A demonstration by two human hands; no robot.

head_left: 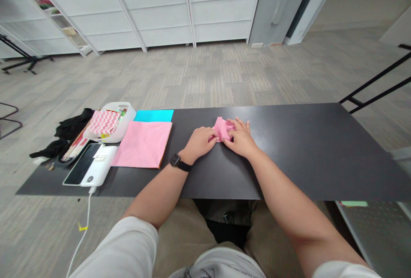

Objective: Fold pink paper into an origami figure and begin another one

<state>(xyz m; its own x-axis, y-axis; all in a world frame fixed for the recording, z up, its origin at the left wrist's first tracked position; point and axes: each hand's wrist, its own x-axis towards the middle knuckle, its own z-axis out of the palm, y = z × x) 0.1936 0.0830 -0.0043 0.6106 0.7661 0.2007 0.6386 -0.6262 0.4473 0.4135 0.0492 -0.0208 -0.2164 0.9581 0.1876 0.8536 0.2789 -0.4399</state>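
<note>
On the dark table (308,154) lies a small piece of folded pink paper (220,127), with a pointed flap standing at its far side. My left hand (201,141) grips its left edge, thumb and fingertips close together on the paper. From the right, my right hand (242,139) has its thumb and forefinger on the paper while the outer fingers stretch forward. Parts of the paper are hidden under both hands. A dark watch (175,160) is strapped round my left wrist.
Left of my hands are a stack of pink paper sheets (144,145), a blue sheet (154,116), a white basket (128,117) with packets, and black cloth (73,124). Nearer me lie a phone (82,164) and a white power bank (99,164) with a cable (86,222).
</note>
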